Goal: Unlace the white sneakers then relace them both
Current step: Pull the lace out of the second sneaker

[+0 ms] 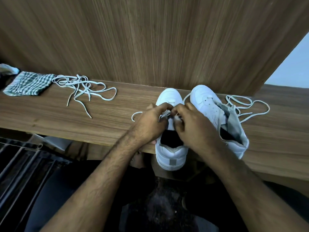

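Both hands, left hand (150, 121) and right hand (192, 124), pinch the lace at my near sneaker (170, 153) on the bench (50, 114); second sneaker (205, 104) just beside; soft, limp lace, best gripped at its stiff tip; loose lace (83, 87) well apart.

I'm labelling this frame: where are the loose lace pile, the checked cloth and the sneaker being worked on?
loose lace pile (80, 86): head view, on tangled middle strands.
checked cloth (29, 83): head view, cloth's centre.
sneaker being worked on (170, 96): head view, toe cap.
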The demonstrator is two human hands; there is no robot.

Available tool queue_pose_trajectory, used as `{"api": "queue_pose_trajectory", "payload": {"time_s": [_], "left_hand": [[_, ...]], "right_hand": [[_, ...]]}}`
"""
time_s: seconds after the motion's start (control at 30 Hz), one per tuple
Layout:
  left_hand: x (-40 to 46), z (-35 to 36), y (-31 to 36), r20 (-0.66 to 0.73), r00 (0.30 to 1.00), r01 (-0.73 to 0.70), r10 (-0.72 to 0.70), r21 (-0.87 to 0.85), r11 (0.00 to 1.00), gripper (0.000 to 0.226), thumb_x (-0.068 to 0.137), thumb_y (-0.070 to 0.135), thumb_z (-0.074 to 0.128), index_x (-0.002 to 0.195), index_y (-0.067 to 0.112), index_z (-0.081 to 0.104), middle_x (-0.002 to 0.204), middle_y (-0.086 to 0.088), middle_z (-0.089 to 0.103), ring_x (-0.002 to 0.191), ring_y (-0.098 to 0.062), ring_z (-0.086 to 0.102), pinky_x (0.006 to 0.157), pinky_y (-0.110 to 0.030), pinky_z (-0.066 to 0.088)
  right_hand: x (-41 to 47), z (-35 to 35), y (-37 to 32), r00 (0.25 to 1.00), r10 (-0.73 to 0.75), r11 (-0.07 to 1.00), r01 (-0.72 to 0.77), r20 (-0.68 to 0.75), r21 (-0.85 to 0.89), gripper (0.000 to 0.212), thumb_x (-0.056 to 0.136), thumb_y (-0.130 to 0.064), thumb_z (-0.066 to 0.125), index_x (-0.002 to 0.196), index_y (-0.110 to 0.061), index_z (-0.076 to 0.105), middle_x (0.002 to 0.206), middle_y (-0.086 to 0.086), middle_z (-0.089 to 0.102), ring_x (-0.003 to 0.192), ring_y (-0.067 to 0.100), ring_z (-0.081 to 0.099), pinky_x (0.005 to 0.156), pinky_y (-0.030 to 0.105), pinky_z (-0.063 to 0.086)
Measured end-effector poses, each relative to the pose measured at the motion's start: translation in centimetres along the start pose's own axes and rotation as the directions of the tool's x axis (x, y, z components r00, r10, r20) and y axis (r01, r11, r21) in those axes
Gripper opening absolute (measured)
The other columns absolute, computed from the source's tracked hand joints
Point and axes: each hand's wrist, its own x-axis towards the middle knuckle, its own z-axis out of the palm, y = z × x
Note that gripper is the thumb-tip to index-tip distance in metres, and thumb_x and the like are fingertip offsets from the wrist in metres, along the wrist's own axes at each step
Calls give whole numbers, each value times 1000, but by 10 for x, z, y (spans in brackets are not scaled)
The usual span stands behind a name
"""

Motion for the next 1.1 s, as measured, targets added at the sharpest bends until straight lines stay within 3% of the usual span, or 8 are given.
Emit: {"api": "queue_pose_trajectory", "payload": {"time_s": [0.1, 0.2, 0.3, 0.5, 0.7, 0.8, 1.0, 1.1], "left_hand": [[-1, 0, 1, -11, 998, -63, 65, 157, 986, 42, 95, 11, 52, 130, 34, 60, 107, -3, 48, 56, -8, 56, 54, -24, 50], [-1, 5, 3, -27, 996, -77, 85, 222, 972, 42, 89, 13, 51, 123, 34, 58, 108, -5, 46, 82, -26, 60, 75, -34, 52], [2, 12, 4, -48, 995, -77, 84, 145, 986, 27, 83, 17, 48, 102, 35, 56, 105, -2, 42, 83, -26, 57, 77, -36, 52], [7, 6, -8, -215, 974, 25, -67, -192, 981, 24, 79, 22, 85, 78, 28, 62, 97, 5, 49, 74, -4, 49, 70, -25, 47], [1, 7, 6, -43, 981, 100, -191, -729, 678, 19, 99, 20, 65, 84, 10, 59, 83, -7, 63, 74, -12, 56, 68, -24, 44], [-1, 3, 20, 50, 972, 167, -232, -840, 517, 44, 100, 23, 59, 56, 20, 65, 59, 3, 61, 59, -10, 56, 69, -26, 42], [-2, -5, 13, -7, 996, 77, -88, -429, 900, 58, 92, 41, 74, 56, 7, 45, 51, -5, 44, 52, -17, 40, 57, -26, 32], [-6, -4, 21, 39, 999, 32, -14, -515, 857, 46, 98, 23, 67, 59, 11, 45, 49, 0, 47, 43, -11, 43, 47, -21, 37]], "right_hand": [[8, -10, 12, 979, 192, 970, -179, -67, 164, 18, 89, -10, 64, 100, -24, 63, 92, -4, 67, 82, 16, 63, 79, 32, 51], [13, -17, 23, 941, 338, 908, -329, 9, 261, 19, 87, -11, 72, 95, -27, 65, 77, -9, 62, 67, 0, 56, 60, 5, 39], [12, -15, 24, 937, 347, 891, -340, 33, 300, 15, 89, -12, 73, 97, -24, 69, 72, -9, 60, 64, -1, 54, 57, 4, 37], [13, -14, 30, 946, 319, 885, -319, 56, 338, 11, 88, -17, 75, 94, -24, 70, 71, -8, 61, 61, -1, 53, 61, 16, 38], [14, -13, 33, 952, 301, 893, -300, 51, 337, 11, 88, -16, 75, 94, -24, 71, 70, -9, 58, 61, 1, 52, 62, 19, 38], [14, -14, 35, 956, 289, 913, -288, 38, 290, 14, 87, -15, 75, 95, -26, 72, 71, -10, 61, 62, 1, 53, 65, 20, 40], [14, -17, 37, 962, 269, 915, -270, 45, 300, 10, 88, -18, 75, 94, -26, 74, 76, -9, 69, 66, -2, 59, 68, 21, 45], [14, -17, 37, 963, 266, 914, -268, 49, 306, 10, 88, -18, 75, 94, -26, 74, 73, -11, 67, 63, -6, 57, 65, 16, 41]]}}
